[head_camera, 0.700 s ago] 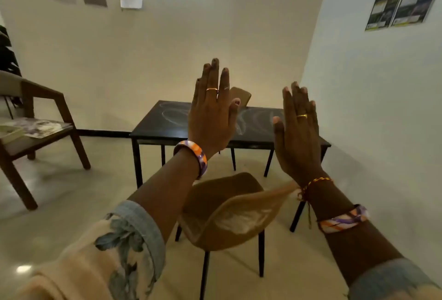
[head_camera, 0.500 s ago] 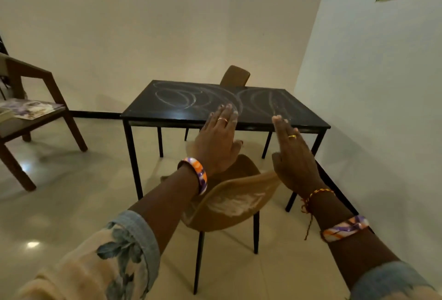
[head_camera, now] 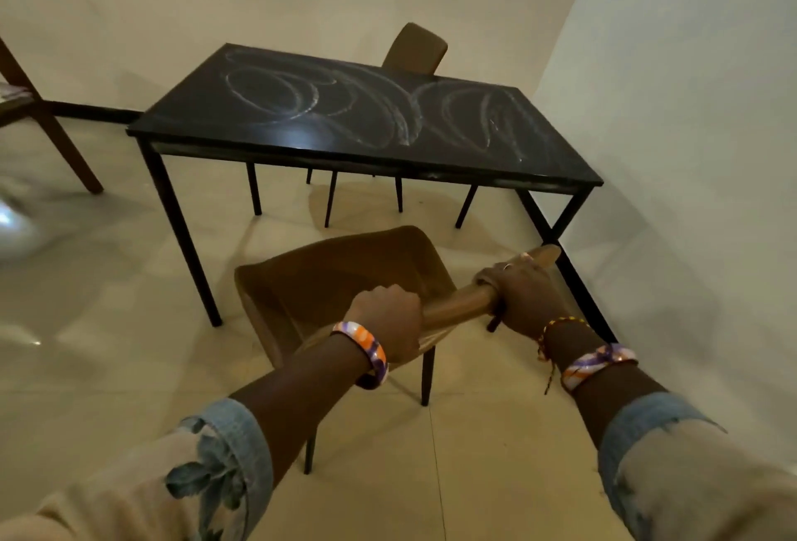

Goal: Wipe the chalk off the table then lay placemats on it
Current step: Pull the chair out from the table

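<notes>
The black worktop (head_camera: 302, 139) stands against the right-hand wall on thin black legs. Its top carries white chalk marks (head_camera: 366, 107) in wide loops and arcs that run across most of the surface, from the left half to the right end. No placemats are in view.

A brown near chair (head_camera: 345, 269) stands on the tiled floor (head_camera: 108, 325) in front of the worktop, apart from its front edge, with the seat facing the worktop. The left hand (head_camera: 388, 318) grips the top rail of the chair back, fingers curled over it. The right hand (head_camera: 522, 295) grips the same rail further right, near its end, fingers wrapped round it; a ring shows on one finger. Each wrist carries an orange, purple and white bangle, and the right wrist also carries a braided cord. Both forearms emerge from pale sleeves with denim cuffs.

A second brown far chair (head_camera: 416, 49) stands behind the worktop, its back rising above the far edge. Part of a wooden chair (head_camera: 47, 122) shows at the left edge of the view.
</notes>
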